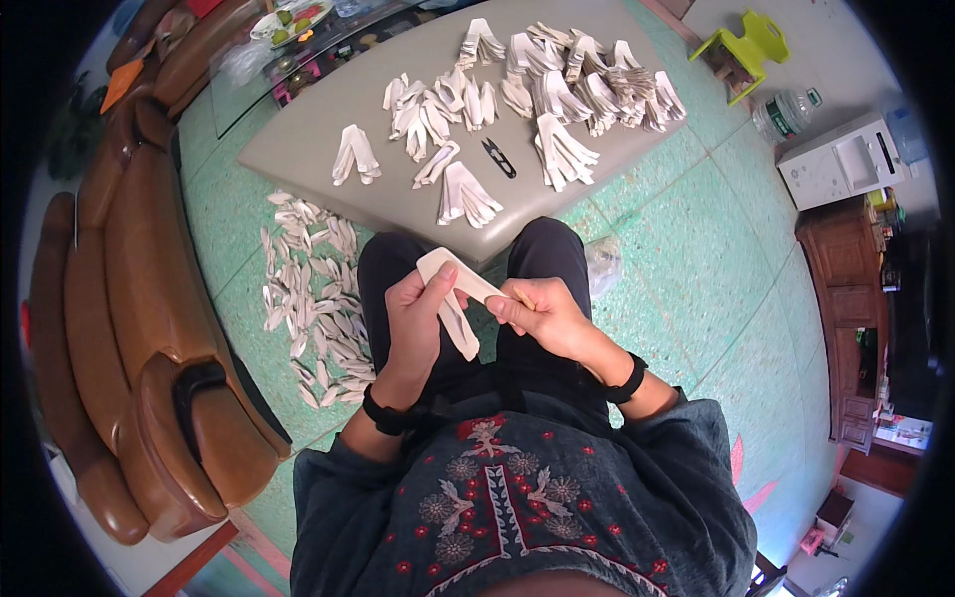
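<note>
A cream, V-shaped piece (468, 280), seemingly cut fabric like a shoe upper, is held over my lap. My left hand (413, 313) pinches it near its bend, thumb on top, and one arm of the V hangs down. The other arm's tip is gripped by my right hand (552, 318). A small tan stick-like thing (522, 297) pokes out at the right fingers; its kind is hard to make out. Beyond my knees, black thread snips (498, 157) lie on the grey padded table (328, 114) among bundles of similar pieces (466, 196).
Many loose pale pieces (316, 289) are spread on the green floor (686, 298) left of my legs. A brown leather sofa (159, 298) runs along the left. A clear plastic bag (603, 267) lies by my right knee. A green chair (746, 50) stands far right.
</note>
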The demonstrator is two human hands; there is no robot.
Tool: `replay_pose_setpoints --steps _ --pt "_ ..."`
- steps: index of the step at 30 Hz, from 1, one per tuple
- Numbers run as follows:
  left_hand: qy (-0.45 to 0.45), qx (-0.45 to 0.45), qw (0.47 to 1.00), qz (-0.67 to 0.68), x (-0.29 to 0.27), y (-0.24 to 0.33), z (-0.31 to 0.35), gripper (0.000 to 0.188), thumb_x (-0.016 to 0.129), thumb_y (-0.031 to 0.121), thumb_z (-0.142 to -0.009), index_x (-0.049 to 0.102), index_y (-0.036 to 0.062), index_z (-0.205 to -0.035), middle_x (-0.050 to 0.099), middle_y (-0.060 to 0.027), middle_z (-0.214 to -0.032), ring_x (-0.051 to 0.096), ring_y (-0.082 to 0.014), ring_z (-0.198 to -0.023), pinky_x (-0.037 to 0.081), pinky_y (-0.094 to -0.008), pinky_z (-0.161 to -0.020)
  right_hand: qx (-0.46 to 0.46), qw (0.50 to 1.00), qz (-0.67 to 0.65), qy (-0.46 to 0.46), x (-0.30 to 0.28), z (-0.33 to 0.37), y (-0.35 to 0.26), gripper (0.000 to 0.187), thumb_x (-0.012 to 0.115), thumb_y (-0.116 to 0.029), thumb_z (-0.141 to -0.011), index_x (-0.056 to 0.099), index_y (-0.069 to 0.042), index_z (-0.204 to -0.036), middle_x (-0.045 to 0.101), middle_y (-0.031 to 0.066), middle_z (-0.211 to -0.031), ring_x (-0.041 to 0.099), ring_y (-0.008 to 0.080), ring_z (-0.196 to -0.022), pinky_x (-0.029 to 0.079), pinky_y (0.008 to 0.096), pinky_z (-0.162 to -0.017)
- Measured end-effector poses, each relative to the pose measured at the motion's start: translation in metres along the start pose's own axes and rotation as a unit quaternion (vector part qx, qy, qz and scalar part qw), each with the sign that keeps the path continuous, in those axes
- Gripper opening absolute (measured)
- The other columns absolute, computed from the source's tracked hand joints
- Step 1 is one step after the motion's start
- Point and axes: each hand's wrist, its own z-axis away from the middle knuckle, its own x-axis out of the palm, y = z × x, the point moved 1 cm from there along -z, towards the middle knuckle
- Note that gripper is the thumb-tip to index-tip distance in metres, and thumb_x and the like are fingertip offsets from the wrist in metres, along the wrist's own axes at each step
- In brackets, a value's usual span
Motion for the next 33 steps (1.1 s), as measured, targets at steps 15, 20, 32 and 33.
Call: replay_pose_setpoints --steps 15,20,32,33 --pt "-0.245 -0.191 0.945 0.103 0.0 -0.013 -0.002 0.021 0.036 0.016 -0.088 0.048 -0.0002 -0.095 0.054 -0.0084 -0.069 0.055 -0.018 -0.057 0.05 -0.0316 -0.054 -0.016 0.995 -0.081 0.055 -0.012 -0.021 0.018 0.017 0.064 -0.017 -0.084 0.058 -0.001 -0.083 0.053 -0.0027 -0.068 0.046 0.0037 -0.064 0.039 0.0214 -0.057" --pt "-0.23 -0.219 0.94 0.125 -0.001 -0.01 -0.001 0.018 0.04 0.016 -0.087 0.05 0.0005 -0.09 0.053 -0.0057 -0.068 0.053 -0.0147 -0.055 0.046 -0.0284 -0.053 -0.038 0.992 -0.118 0.034 -0.007 -0.02 0.013 0.016 0.063 -0.015 -0.085 0.06 0.0 -0.09 0.059 0.0008 -0.073 0.051 0.0051 -0.068 0.043 0.023 -0.06" --pt "-0.337 -0.172 0.919 -0.109 -0.011 0.005 -0.004 0.014 0.051 0.002 -0.081 0.058 -0.0034 -0.093 0.063 -0.0075 -0.08 0.063 -0.0141 -0.073 0.049 -0.0229 -0.066 -0.028 0.995 -0.078 0.061 -0.008 -0.001 -0.011 0.015 0.062 -0.011 -0.084 0.06 0.003 -0.087 0.061 0.0033 -0.075 0.053 0.0058 -0.068 0.044 0.0236 -0.059" --pt "-0.341 -0.159 0.921 -0.105 -0.011 0.003 -0.005 0.018 0.05 0.001 -0.082 0.056 -0.0033 -0.098 0.063 -0.0086 -0.084 0.063 -0.0149 -0.075 0.05 -0.0237 -0.067 -0.03 0.993 -0.089 0.075 -0.009 -0.003 -0.005 0.015 0.063 -0.012 -0.084 0.06 0.003 -0.086 0.061 0.0025 -0.074 0.053 0.0059 -0.067 0.044 0.0234 -0.059"
